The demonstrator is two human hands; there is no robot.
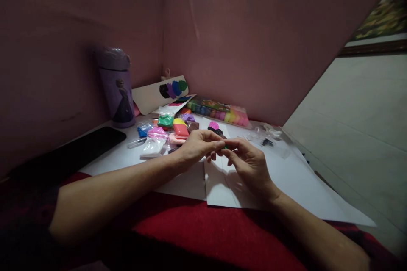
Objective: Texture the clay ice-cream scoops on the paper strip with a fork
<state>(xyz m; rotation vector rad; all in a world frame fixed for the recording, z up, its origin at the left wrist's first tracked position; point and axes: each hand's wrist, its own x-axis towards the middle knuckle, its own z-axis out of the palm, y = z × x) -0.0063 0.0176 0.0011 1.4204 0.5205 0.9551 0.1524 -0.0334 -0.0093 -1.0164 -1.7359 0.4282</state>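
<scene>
My left hand and my right hand meet fingertip to fingertip above the white paper. Pinched between them is a small bit of green modelling clay, mostly hidden by the fingers. Both hands are closed on it. Just behind the fingertips, a white sheet carries pink and black textured patches. Left of my left hand lie several plastic-wrapped packs of clay, among them a green pack, a red pack and a white pack.
A purple bottle stands at the back left, near a black phone-like slab. A clear case of coloured clay lies along the pink wall. A card with coloured patches leans behind the packs. Clear plastic wrapping lies right.
</scene>
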